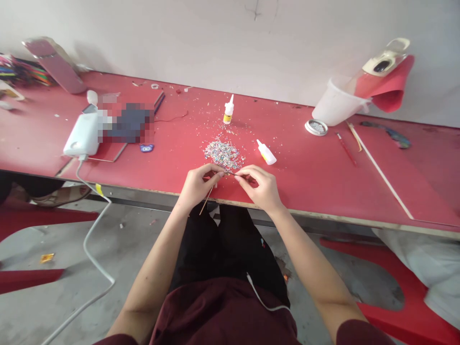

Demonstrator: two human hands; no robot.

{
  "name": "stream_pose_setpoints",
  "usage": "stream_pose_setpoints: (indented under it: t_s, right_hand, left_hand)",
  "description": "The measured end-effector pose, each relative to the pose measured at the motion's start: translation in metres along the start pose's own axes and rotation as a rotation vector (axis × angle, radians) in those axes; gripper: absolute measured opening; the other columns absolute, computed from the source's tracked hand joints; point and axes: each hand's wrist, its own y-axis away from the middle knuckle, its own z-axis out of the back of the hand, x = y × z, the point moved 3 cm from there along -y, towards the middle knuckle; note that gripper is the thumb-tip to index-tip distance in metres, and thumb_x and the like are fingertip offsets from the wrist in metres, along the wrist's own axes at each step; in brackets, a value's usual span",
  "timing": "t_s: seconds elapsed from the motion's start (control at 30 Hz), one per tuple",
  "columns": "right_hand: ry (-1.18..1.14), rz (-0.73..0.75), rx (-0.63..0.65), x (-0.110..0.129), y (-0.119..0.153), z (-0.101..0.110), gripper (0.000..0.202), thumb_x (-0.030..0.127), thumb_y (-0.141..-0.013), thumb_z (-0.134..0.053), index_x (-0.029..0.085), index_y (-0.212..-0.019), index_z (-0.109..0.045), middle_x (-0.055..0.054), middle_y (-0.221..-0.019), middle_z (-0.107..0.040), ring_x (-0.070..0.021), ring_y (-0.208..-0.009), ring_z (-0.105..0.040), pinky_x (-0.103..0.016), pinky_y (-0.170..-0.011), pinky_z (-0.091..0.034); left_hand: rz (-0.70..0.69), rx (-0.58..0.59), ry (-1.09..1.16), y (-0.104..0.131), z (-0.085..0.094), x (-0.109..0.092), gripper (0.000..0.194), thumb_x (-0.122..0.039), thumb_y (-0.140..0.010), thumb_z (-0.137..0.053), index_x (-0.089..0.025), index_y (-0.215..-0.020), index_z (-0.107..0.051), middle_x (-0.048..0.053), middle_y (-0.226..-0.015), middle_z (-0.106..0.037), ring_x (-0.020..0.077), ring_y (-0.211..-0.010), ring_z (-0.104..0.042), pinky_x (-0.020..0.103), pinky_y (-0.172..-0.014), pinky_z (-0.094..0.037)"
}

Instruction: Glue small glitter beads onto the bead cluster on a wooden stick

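My left hand (pixel 199 186) and my right hand (pixel 261 188) meet at the table's front edge, fingers pinched. Between them they hold a thin dark strip (pixel 230 173), too small to make out its kind. A slender brown stick (pixel 205 202) slants down from under my left fingers. Just beyond my fingertips lies a loose heap of tiny multicoloured pieces (pixel 223 152), like small beads or sequins. Behind the heap a small white glue bottle (pixel 228 111) with a yellow label stands upright. Another such bottle (pixel 267 153) lies on its side near my right hand.
The red table (pixel 309 177) runs along a wall. To the left are a white power bank (pixel 83 135) with a cable, a blue charm (pixel 146 148) and a pink flask (pixel 55 64). To the right are a white bucket (pixel 336 103), a round lid (pixel 316 127) and a red pen (pixel 346 148).
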Motion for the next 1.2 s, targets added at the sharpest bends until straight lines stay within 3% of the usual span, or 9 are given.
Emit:
stream_pose_setpoints:
  t_s: [0.27,0.47,1.2]
  right_hand:
    - [-0.003,0.014,-0.026,0.0018,0.0014,0.0015,0.009,0.026,-0.092,-0.057,0.021,-0.089,-0.064,-0.005,-0.086,-0.066,-0.0144,-0.071,-0.061,-0.029,-0.063,-0.051]
    - [-0.041,-0.040,-0.084,0.0005,0.0011,0.0028,0.008,0.027,-0.090,-0.059,0.021,-0.087,-0.064,-0.004,-0.086,-0.066,-0.0147,-0.071,-0.061,-0.029,-0.062,-0.051]
    - [-0.007,-0.010,0.000,0.0002,0.0008,0.0000,0.011,0.028,-0.092,-0.057,0.021,-0.089,-0.065,-0.005,-0.087,-0.067,-0.0144,-0.072,-0.062,-0.028,-0.064,-0.052]
  left_hand:
    - [0.009,-0.006,0.001,0.0000,0.0001,-0.0001,0.013,-0.028,-0.087,-0.063,-0.017,-0.089,-0.069,0.004,-0.084,-0.071,0.0082,-0.052,-0.054,0.023,-0.058,-0.050]
    - [0.009,-0.004,0.011,0.0006,-0.0002,-0.0002,0.013,-0.028,-0.087,-0.062,-0.018,-0.090,-0.070,0.007,-0.092,-0.073,0.0094,-0.055,-0.056,0.023,-0.057,-0.050]
    - [-0.002,-0.017,-0.013,0.0002,-0.0002,-0.0014,0.013,-0.029,-0.086,-0.063,-0.018,-0.089,-0.070,0.005,-0.086,-0.073,0.0096,-0.054,-0.057,0.024,-0.058,-0.051]
